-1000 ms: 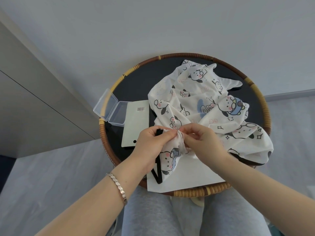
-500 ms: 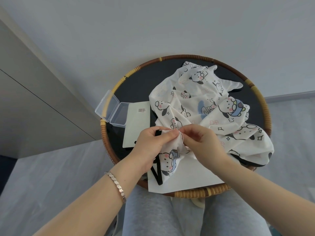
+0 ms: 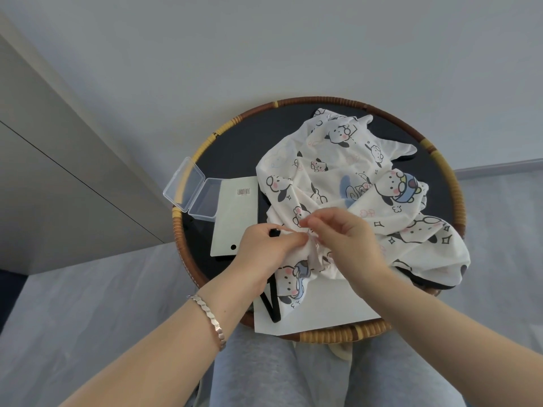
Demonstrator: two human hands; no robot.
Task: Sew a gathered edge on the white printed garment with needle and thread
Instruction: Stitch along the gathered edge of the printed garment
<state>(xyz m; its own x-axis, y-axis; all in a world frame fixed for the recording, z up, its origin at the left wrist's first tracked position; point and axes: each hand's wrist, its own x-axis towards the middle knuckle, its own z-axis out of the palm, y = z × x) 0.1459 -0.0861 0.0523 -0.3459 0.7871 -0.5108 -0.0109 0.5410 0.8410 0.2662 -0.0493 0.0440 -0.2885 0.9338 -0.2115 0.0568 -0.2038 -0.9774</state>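
We are pinching the bunched edge of the soft white garment (image 3: 338,171) in our left hand (image 3: 264,245), so the little folds are not slipping. Our right hand (image 3: 346,242) is pinching just beside it, but on what is too tiny to tell. The floppy cloth is lying on the round dark worktop (image 3: 323,101) with its bumpy woven rim, near a clear hard box (image 3: 191,192).

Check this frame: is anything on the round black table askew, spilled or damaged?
Nothing looks spilled or damaged. The small clear plastic box lies open, its lid hanging past the table's woven rattan rim, so a nudge might tip it off.
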